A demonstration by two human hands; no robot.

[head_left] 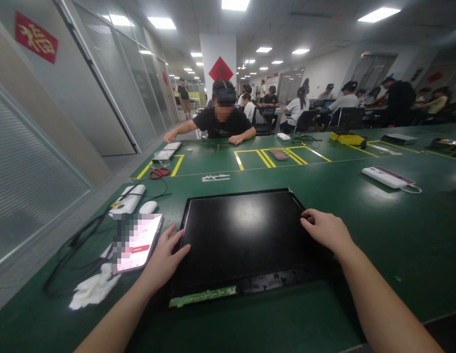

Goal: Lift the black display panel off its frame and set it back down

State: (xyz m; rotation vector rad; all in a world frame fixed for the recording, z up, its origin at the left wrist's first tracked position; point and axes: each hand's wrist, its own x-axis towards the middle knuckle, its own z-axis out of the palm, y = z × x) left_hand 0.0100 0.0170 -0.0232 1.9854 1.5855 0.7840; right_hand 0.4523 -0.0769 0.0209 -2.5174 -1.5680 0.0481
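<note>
A black display panel [238, 235] lies flat in front of me, its dark screen facing up and reflecting a ceiling light. Along its near edge runs a green circuit strip [204, 296]. My left hand [169, 255] holds the panel's left edge, thumb over the front and fingers slightly apart along the side. On the opposite side, my right hand [325, 229] grips the right edge with curled fingers, thumb and index at the frame. Fingertips beneath the panel, if any, are hidden.
Left of the panel are a lit phone [141, 242], a white mouse [148, 207], black cables [81, 235], crumpled tissue [93, 288] and red-handled scissors [159, 172]. A white device [389, 178] lies right on the green table [407, 235]. Another person [226, 120] sits opposite.
</note>
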